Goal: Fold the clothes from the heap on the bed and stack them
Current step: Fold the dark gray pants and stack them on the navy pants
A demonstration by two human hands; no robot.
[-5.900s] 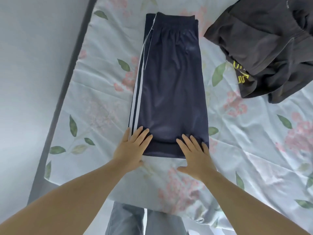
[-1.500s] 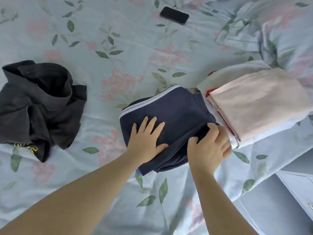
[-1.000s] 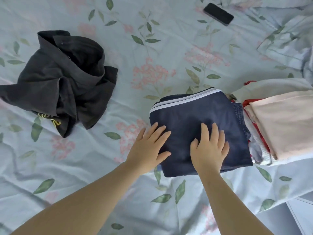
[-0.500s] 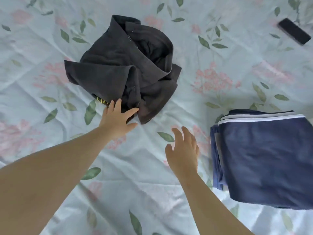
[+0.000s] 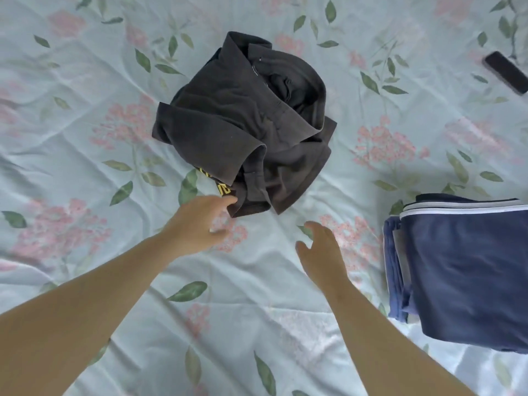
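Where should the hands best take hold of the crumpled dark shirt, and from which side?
Probably by the near hem of the dark shirt, from the person's side: that edge lies free on the sheet, nearest the left hand; the collar is bunched on top.

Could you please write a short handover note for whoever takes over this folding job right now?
Left hand: open, fingertips at the near hem of the dark shirt; no grip that I can see.
Right hand: open, above the sheet, holding nothing.
Dark shirt: crumpled mid-bed, unfolded.
Done: navy shorts folded, lying on top of the stack at the right edge.
Left: spread and fold the shirt, then add it to the stack.
A phone lies at the far right, apart from the clothes.
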